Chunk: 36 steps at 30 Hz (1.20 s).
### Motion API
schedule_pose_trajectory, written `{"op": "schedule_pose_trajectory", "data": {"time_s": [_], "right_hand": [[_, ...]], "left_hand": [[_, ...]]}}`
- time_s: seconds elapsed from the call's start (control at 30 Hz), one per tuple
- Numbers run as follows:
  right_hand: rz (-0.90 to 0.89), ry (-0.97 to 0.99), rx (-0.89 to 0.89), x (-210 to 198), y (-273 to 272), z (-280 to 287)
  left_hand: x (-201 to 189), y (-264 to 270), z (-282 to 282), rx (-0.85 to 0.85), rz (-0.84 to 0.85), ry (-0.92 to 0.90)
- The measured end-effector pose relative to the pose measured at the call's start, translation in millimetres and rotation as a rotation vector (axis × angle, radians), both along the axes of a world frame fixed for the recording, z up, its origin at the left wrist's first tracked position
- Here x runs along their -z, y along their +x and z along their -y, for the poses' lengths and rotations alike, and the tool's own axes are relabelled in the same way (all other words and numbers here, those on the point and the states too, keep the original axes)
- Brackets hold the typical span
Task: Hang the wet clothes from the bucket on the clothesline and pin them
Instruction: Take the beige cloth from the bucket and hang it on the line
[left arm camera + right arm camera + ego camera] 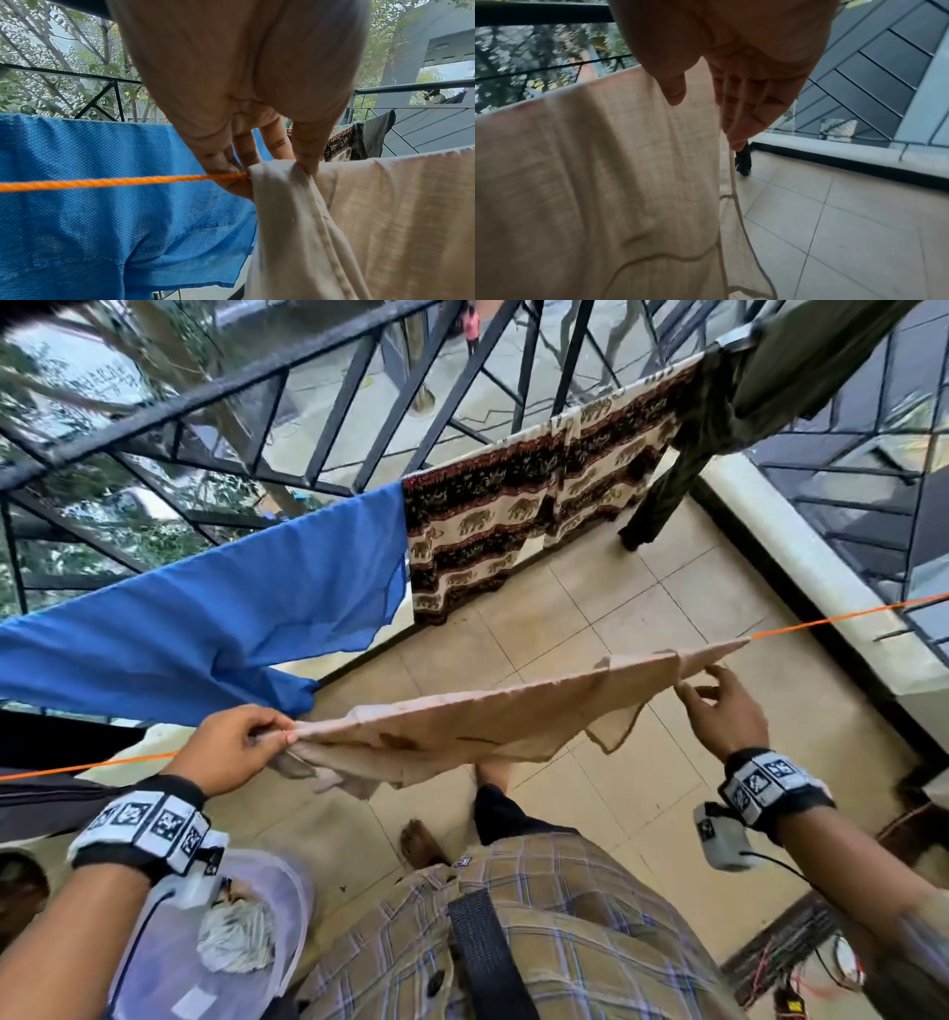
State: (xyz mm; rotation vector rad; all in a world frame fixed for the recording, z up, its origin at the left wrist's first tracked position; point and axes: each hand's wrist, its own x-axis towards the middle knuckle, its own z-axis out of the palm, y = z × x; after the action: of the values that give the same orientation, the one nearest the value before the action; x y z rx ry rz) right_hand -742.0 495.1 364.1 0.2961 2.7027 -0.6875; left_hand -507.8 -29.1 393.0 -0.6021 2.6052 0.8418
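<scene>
beige cloth [493, 711]: lying draped over the orange clothesline [842, 617], stretching between both hands

left hand [231, 748]: pinching the cloth's bunched left end right where the line is going in, thumb and fingers [307, 142] curling round the fabric

right hand [719, 711]: hovering just under the cloth's right end, fingers loose and spread, gripping nothing I can see

bucket [169, 963]: sitting on the floor at lower left, a grey garment [233, 940] inside

blue cloth [205, 629]: hanging on the railing behind

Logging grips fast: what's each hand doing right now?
Left hand: pinching the beige cloth at the orange line.
Right hand: open, fingers at the cloth's edge.
</scene>
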Motion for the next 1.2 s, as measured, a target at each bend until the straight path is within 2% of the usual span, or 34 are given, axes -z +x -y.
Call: {"op": "schedule_pose_trajectory", "data": {"time_s": [0.07,0.17,0.27,0.33,0.43,0.57,0.73,0.87,1.03,1.2], "right_hand": [[0.009,-0.131,0.016,14.8,-11.2,-6.3],[-0.035,-0.175,0.035,33.8,-27.6,-14.4],[-0.089,-0.181,0.098,16.4,-23.0,-2.3],[-0.145,-0.261,0.181,8.4,-15.5,-1.8],[-0.235,-0.314,0.285,2.4,-11.6,-13.0],[-0.335,-0.342,0.367,-17.1,-35.2,-33.1],[-0.438,-0.266,0.249,-74.1,-80.5,-39.0],[-0.302,-0.080,0.210,-92.5,-123.8,-43.4],[-0.118,0.152,0.076,-93.2,-138.2,-21.3],[-0.156,0.226,0.046,-71.5,-114.9,-20.9]], "left_hand": [[0.5,1.6,2.6,0.022,0.030,0.039],[-1.7,-1.4,1.9,0.058,0.068,0.065],[-5.0,-7.0,-0.8,0.080,0.103,0.038],[-7.5,-8.6,-0.6,0.081,0.103,0.031],[-9.5,-5.2,3.5,0.049,0.069,0.085],[-10.4,2.0,5.9,0.022,0.013,0.118],[-17.8,13.3,14.5,0.043,-0.094,0.024],[-26.0,16.9,28.2,0.143,-0.193,-0.084],[-27.5,18.7,27.3,0.128,-0.179,-0.155],[-23.4,33.8,33.3,0.111,-0.192,-0.099]]}}
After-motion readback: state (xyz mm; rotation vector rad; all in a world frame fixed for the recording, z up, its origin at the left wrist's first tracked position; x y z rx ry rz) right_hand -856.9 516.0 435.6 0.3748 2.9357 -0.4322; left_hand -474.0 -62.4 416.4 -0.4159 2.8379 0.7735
